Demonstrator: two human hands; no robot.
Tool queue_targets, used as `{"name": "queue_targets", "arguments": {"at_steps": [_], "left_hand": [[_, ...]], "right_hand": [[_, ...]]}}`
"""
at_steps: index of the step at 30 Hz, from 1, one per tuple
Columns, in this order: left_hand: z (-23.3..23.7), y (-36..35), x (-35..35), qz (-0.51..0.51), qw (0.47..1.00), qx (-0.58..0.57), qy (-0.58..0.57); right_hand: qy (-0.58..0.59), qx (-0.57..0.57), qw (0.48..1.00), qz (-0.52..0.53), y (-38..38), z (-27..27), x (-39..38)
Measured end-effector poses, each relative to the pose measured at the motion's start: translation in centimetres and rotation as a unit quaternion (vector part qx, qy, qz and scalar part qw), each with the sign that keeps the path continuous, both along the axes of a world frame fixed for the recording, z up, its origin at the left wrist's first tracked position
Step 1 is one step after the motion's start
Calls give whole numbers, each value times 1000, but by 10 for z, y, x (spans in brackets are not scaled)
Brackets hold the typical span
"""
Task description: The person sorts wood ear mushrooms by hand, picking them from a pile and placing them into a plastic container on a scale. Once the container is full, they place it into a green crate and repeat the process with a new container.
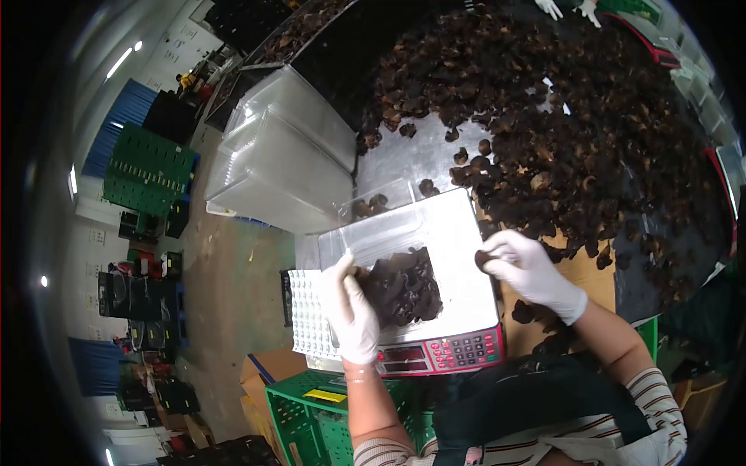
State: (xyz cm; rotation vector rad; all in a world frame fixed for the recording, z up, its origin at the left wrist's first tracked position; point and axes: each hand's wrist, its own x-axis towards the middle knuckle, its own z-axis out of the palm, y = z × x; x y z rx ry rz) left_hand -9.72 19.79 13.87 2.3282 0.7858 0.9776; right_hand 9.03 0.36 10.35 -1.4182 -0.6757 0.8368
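Observation:
A clear plastic tray (338, 241) holding dark brown wood ear mushrooms (404, 287) sits on the white platform of a digital scale (466, 291). My left hand (351, 314), in a white glove, rests along the left side of the tray, its fingers stretched out beside the mushrooms. To the right of the scale, my gloved right hand (532, 276) pinches a small wood ear mushroom (484, 261) between its fingertips. Below the platform is the scale's red-edged keypad (466, 349). What the scale's display reads is too small to make out.
A large heap of wood ear mushrooms (575, 147) covers the table ahead and right. Stacks of clear trays (284, 167) stand at the left, near a sheet of white labels (308, 311). A green crate (291, 419) is below. Another person's gloved hands (550, 8) show at the far edge.

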Motion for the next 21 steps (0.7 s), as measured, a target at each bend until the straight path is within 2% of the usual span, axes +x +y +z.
{"name": "queue_targets", "arguments": {"at_steps": [1,2,3,5,7,8,11,12,13,15,17,21], "left_hand": [[1,5,8,-32,997,41,50],[7,6,17,-65,985,111,113],[4,6,21,-92,977,104,161],[4,6,24,-126,973,62,185],[9,9,20,-132,979,36,148],[12,10,17,-131,983,27,126],[19,18,-9,-93,995,-10,38],[18,21,-18,-74,997,-22,10],[16,23,-28,-55,998,-34,-18],[16,28,-51,7,998,-55,-24],[15,30,-72,58,995,-66,-53],[15,29,-104,131,975,-124,-127]], "right_hand": [[-61,42,997,14,11,10,-5],[-47,23,997,54,22,16,-6],[-19,36,996,81,35,10,-11],[-85,85,990,71,59,5,-22],[-345,133,928,36,76,-3,-20],[-385,115,913,71,77,-2,-21],[-366,118,922,39,81,-11,-15],[-286,105,951,44,74,-9,-10],[-266,116,957,23,69,4,-2],[-166,90,982,1,67,-8,17],[-79,116,989,-40,67,-4,25],[-226,94,969,-40,71,2,42]]}}
